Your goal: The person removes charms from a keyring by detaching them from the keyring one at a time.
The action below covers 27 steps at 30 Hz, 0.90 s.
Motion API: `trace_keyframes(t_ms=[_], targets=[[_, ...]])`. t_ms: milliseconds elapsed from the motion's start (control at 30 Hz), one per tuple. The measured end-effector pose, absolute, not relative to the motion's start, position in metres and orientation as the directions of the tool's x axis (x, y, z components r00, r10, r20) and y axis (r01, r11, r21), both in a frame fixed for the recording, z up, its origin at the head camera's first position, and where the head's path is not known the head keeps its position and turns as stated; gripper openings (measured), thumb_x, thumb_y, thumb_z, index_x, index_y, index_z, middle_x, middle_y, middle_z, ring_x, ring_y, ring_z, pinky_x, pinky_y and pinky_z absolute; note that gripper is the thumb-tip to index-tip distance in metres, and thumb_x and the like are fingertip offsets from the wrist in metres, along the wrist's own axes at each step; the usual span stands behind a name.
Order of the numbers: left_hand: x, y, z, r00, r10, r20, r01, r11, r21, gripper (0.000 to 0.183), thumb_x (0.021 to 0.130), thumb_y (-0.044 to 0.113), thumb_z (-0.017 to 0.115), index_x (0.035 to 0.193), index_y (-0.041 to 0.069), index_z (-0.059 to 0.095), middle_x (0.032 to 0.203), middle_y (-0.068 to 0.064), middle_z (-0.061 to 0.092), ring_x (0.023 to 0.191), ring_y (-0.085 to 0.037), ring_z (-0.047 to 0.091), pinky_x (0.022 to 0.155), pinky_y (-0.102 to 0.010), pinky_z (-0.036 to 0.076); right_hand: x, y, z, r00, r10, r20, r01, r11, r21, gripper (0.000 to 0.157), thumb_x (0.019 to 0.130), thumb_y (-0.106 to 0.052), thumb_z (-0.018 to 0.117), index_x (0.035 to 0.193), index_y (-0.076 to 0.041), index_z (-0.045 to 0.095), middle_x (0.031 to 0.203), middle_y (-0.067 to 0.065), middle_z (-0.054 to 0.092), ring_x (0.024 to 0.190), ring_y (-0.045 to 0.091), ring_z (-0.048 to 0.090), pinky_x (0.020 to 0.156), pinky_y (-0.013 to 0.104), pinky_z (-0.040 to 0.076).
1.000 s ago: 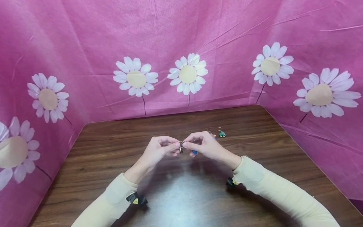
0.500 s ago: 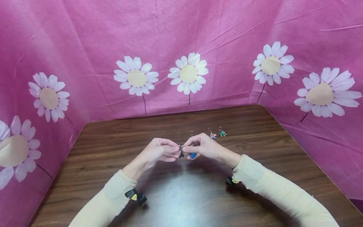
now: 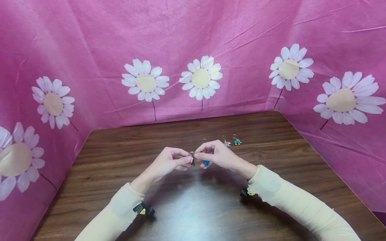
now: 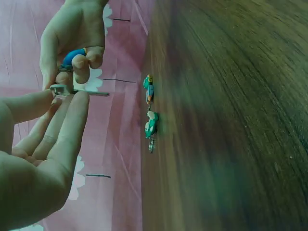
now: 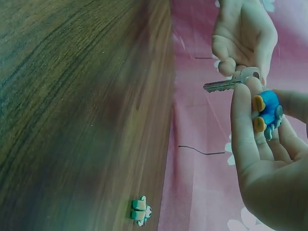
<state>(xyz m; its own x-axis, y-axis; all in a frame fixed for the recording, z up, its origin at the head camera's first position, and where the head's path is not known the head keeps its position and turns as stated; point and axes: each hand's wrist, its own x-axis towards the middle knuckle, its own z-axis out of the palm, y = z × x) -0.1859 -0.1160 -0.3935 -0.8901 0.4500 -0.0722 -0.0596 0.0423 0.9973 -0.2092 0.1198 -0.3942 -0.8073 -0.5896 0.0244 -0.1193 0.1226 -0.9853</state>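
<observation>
Both hands meet over the middle of the table, fingertips almost together. My left hand (image 3: 169, 163) pinches a metal key (image 5: 224, 86) by its head between thumb and fingers; the toothed blade points down toward the table. My right hand (image 3: 216, 154) pinches the ring end of a keychain, right beside the key's head. From that hand hangs the keychain's small blue figure (image 5: 271, 111) with orange-yellow feet, lying against the fingers. In the left wrist view the blue figure (image 4: 73, 57) shows behind the key (image 4: 96, 93). Fingertips hide most of the ring.
Behind the right hand, keychains lie on the wooden table (image 3: 193, 207): a green figure (image 3: 237, 142), a multicoloured figure (image 3: 227, 144), and a ring (image 3: 204, 140) whose lower part the hand covers. A pink cloth (image 3: 241, 30) with daisies encloses the table's back and sides.
Both hands dipped slightly, then rose a little, keeping the key and keychain together. The back ring and multicoloured figure came more into view, then were partly covered again.
</observation>
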Motion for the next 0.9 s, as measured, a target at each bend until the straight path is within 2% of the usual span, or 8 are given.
trace_keyframes(t_ms=[200,300,433,500,633,767,900], targets=[[-0.187,-0.117,-0.389,-0.881,0.471,0.043,0.098,0.093,0.991,0.023,0.095,0.009,0.072,0.111,-0.008,0.072,0.095,-0.018,0.075,0.085,-0.025,0.074,0.085,-0.061,0.058,-0.209,0.122,-0.392,-0.788,-0.615,0.017,-0.148,0.163,-0.975,0.024,0.096,-0.017,0.073,0.106,0.005,0.072,0.086,0.013,0.071,0.067,0.026,0.069,0.068,0.047,0.065],[-0.188,-0.118,-0.387,-0.873,0.485,0.058,0.122,0.101,0.987,0.021,0.094,0.007,0.073,0.110,-0.007,0.072,0.093,-0.017,0.075,0.086,-0.032,0.074,0.083,-0.059,0.060,-0.208,0.123,-0.391,-0.788,-0.615,0.031,-0.158,0.153,-0.976,0.019,0.096,-0.017,0.073,0.104,0.000,0.074,0.087,0.012,0.072,0.067,0.026,0.069,0.068,0.047,0.065],[-0.188,-0.119,-0.386,-0.879,0.476,0.017,0.054,0.063,0.997,0.022,0.092,0.005,0.074,0.109,-0.009,0.071,0.092,-0.019,0.075,0.091,-0.042,0.072,0.083,-0.056,0.060,-0.206,0.121,-0.392,-0.806,-0.585,0.091,-0.197,0.121,-0.973,0.013,0.095,-0.015,0.073,0.102,-0.004,0.075,0.087,0.012,0.074,0.066,0.028,0.070,0.067,0.044,0.065],[-0.187,-0.117,-0.387,-0.893,0.450,-0.009,-0.001,0.019,1.000,0.023,0.092,0.004,0.074,0.109,-0.011,0.069,0.093,-0.020,0.075,0.090,-0.040,0.073,0.085,-0.055,0.060,-0.205,0.119,-0.393,-0.814,-0.566,0.130,-0.221,0.095,-0.971,0.012,0.096,-0.013,0.072,0.101,-0.003,0.075,0.085,0.012,0.073,0.065,0.029,0.070,0.065,0.043,0.065],[-0.185,-0.113,-0.388,-0.928,0.369,-0.046,-0.080,-0.078,0.994,0.022,0.092,0.000,0.072,0.109,-0.013,0.068,0.092,-0.017,0.075,0.083,-0.025,0.075,0.084,-0.047,0.062,-0.204,0.117,-0.396,-0.829,-0.533,0.170,-0.221,0.033,-0.975,0.012,0.097,-0.008,0.070,0.103,0.002,0.073,0.084,0.012,0.072,0.063,0.025,0.069,0.064,0.042,0.065],[-0.184,-0.108,-0.390,-0.950,0.308,-0.060,-0.121,-0.184,0.975,0.018,0.092,-0.003,0.070,0.108,-0.010,0.067,0.092,-0.014,0.076,0.082,-0.021,0.075,0.082,-0.039,0.063,-0.203,0.115,-0.399,-0.841,-0.517,0.160,-0.183,-0.008,-0.983,0.014,0.097,-0.005,0.068,0.105,0.006,0.070,0.090,0.020,0.072,0.063,0.022,0.070,0.064,0.043,0.065],[-0.184,-0.106,-0.392,-0.946,0.317,-0.068,-0.139,-0.206,0.968,0.018,0.093,-0.001,0.070,0.109,-0.009,0.068,0.095,-0.014,0.076,0.085,-0.021,0.075,0.086,-0.041,0.062,-0.203,0.116,-0.400,-0.843,-0.517,0.147,-0.174,0.004,-0.985,0.014,0.098,-0.006,0.068,0.105,0.006,0.070,0.093,0.028,0.070,0.063,0.023,0.070,0.063,0.043,0.065]])
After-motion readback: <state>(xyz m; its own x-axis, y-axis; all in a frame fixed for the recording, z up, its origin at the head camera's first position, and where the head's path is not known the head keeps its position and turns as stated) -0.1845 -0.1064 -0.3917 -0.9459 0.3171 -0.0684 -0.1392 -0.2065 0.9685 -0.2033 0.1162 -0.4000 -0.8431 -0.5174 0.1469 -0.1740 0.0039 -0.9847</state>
